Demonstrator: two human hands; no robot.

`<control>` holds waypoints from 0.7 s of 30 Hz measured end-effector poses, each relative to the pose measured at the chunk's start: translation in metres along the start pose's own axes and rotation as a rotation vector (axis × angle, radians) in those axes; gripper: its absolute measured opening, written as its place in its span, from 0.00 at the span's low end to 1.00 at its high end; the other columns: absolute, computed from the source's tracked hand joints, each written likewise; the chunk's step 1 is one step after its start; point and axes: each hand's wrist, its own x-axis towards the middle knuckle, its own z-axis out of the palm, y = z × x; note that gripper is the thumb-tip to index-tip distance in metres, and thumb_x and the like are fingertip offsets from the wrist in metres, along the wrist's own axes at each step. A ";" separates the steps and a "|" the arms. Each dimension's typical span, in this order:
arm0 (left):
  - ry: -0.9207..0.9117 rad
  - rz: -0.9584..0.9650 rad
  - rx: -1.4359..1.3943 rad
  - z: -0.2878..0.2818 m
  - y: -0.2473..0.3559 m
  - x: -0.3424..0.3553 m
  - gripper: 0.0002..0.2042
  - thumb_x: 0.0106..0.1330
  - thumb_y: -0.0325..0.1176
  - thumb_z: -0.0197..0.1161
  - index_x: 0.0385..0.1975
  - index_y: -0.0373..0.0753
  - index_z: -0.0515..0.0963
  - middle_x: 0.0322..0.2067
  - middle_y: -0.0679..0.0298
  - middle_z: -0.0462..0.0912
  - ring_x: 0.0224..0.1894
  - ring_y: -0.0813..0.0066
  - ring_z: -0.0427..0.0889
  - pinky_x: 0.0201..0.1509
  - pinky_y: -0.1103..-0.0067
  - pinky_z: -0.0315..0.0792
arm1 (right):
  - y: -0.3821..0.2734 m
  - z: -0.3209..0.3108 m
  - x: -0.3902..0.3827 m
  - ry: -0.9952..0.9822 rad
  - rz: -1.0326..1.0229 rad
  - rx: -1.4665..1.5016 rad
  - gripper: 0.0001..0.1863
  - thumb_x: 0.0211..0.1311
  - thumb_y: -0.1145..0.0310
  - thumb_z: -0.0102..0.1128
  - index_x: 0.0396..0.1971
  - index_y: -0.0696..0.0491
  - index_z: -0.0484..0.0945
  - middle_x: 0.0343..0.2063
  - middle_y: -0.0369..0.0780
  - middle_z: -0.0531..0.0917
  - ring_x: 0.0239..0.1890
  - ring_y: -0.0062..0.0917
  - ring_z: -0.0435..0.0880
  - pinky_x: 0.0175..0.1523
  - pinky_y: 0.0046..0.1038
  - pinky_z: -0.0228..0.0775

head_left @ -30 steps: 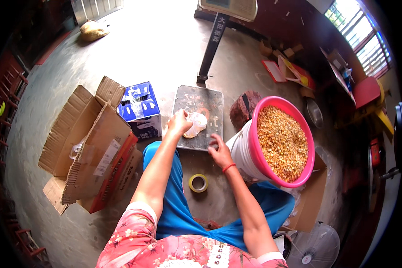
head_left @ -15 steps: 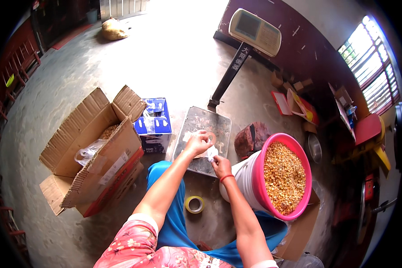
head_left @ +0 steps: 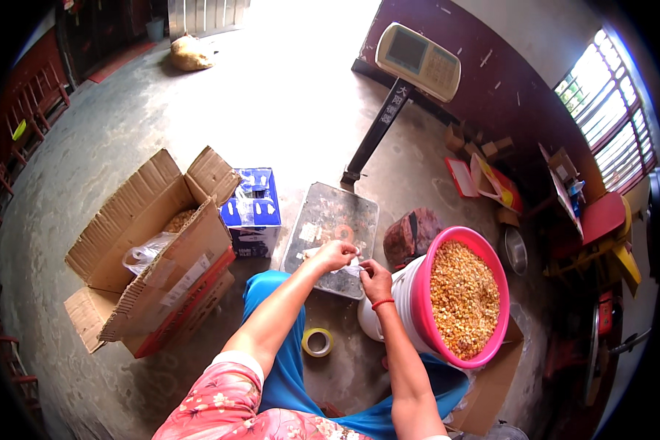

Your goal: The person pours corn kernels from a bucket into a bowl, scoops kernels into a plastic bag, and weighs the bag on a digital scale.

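Note:
Over the near part of the weighing scale's platform, my two hands work close together. My left hand is closed, fingers pinched on a small piece of thin, whitish clear plastic bag. The other side of that plastic is pinched by my right hand, which wears a red bracelet. Whether anything lies inside the plastic is too small to tell. Just right of my right hand stands a pink tub heaped with yellow corn kernels, set on a white bucket.
An open cardboard box holding a clear bag stands left, beside a blue carton. A tape roll lies between my legs. The scale's display rises on a post. A dark red bundle sits behind the bucket.
Both hands have come nearer to me and lower over the scale, still pinching the plastic. The view has tilted slightly; the boxes, tub and tape roll stay in place.

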 end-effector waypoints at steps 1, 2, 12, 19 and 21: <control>-0.029 0.033 0.091 0.001 0.003 -0.005 0.15 0.53 0.31 0.55 0.42 0.39 0.76 0.33 0.58 0.80 0.33 0.75 0.78 0.39 0.80 0.71 | 0.002 0.001 0.000 -0.022 0.097 0.058 0.05 0.48 0.77 0.55 0.28 0.57 0.76 0.20 0.38 0.79 0.22 0.18 0.78 0.26 0.18 0.68; -0.052 0.069 0.185 -0.001 0.008 -0.010 0.16 0.52 0.30 0.55 0.42 0.38 0.76 0.33 0.58 0.80 0.34 0.75 0.78 0.39 0.80 0.71 | 0.000 0.001 0.001 -0.046 0.187 0.118 0.05 0.48 0.77 0.54 0.28 0.58 0.75 0.19 0.38 0.79 0.22 0.17 0.78 0.26 0.17 0.68; 0.047 0.216 0.592 0.009 -0.022 -0.004 0.09 0.53 0.36 0.56 0.31 0.40 0.75 0.30 0.54 0.77 0.36 0.55 0.75 0.39 0.68 0.68 | -0.002 0.014 0.015 -0.125 0.226 0.515 0.08 0.49 0.77 0.54 0.32 0.57 0.76 0.28 0.36 0.81 0.29 0.16 0.78 0.33 0.18 0.70; -0.013 0.139 0.547 0.010 0.008 -0.012 0.12 0.59 0.39 0.51 0.34 0.37 0.74 0.31 0.52 0.77 0.38 0.53 0.75 0.41 0.66 0.68 | 0.043 0.028 0.013 -0.110 0.157 0.288 0.13 0.50 0.76 0.53 0.38 0.53 0.76 0.28 0.36 0.81 0.27 0.16 0.78 0.29 0.19 0.69; 0.024 0.147 0.516 0.010 0.003 -0.015 0.13 0.59 0.39 0.49 0.35 0.37 0.73 0.32 0.51 0.77 0.38 0.53 0.75 0.41 0.65 0.68 | 0.041 0.031 0.014 -0.084 0.106 0.238 0.12 0.51 0.76 0.53 0.37 0.53 0.76 0.26 0.34 0.80 0.25 0.14 0.77 0.24 0.16 0.68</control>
